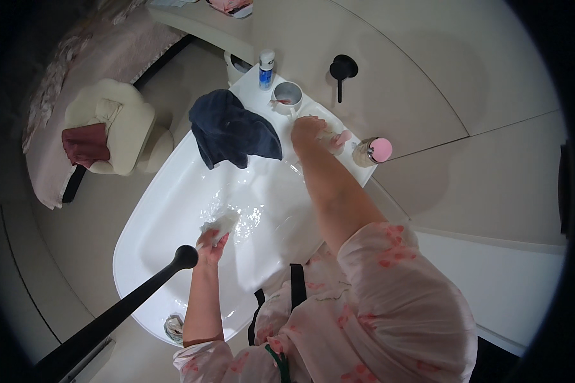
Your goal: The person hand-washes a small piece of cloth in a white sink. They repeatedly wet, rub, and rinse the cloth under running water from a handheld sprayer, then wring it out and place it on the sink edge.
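Observation:
My left hand [212, 244] is low over the white washbasin [172, 201], its fingers closed around a wet, whitish, translucent cloth or film [224, 222] at the shallow water. On the basin's back ledge, my right hand [308, 129] rests beside the handle of a white mug [288, 98]; its fingertips point away and whether they grip anything is hidden. Just right of it are a clear bottle with a pink pump top [341, 139] and a jar with a pink lid [381, 150]. A dark blue towel [235, 129] lies bunched over the ledge and basin edge.
A long black tube [129, 299] with a rounded end reaches over the basin from the lower left. A blue and white can [266, 72] stands on the ledge. A black lever [343, 72] is on the wall. A crumpled cloth [174, 328] lies at the near rim. A cream chair [129, 129] stands left.

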Motion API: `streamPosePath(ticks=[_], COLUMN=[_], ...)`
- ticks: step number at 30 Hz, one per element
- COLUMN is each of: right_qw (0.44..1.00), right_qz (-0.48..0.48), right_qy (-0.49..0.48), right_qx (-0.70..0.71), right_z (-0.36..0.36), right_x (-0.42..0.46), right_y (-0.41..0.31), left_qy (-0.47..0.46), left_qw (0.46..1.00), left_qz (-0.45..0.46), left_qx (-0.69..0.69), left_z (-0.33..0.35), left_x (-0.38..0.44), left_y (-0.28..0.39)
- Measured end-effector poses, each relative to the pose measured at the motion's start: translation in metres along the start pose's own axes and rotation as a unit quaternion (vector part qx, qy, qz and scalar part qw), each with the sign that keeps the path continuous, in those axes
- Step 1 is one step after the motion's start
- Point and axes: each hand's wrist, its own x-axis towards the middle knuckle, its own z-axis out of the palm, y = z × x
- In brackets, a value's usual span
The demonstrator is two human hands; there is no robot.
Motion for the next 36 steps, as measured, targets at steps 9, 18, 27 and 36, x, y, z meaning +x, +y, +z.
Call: streamPosePath(ticks=[9,18,27,36], right_qw=[0.999,0.989,0.991,0.982], right_qz=[-0.023,-0.141,-0.126,-0.161], right_qy=[0.024,-0.050,-0.015,0.010], right_qx=[-0.038,-0.005,0.028,0.096], right_z=[-0.001,-0.029,-0.034,-0.083], right_x=[-0.005,-0.009,-0.006,-0.024], right_y=[0.000,0.016,0.015,0.023], left_qy=[0.014,-0.020,-0.050,-0.070], left_qw=[1.000,1.000,0.993,0.984], left_qz=[-0.002,0.014,0.096,0.100], left_qx=[-0.001,-0.005,-0.049,-0.130], left_z=[0.007,0.009,-0.014,-0.017], left_x=[-0.009,-0.018,-0.003,-0.006], left_y=[0.005,0.008,-0.001,0.000])
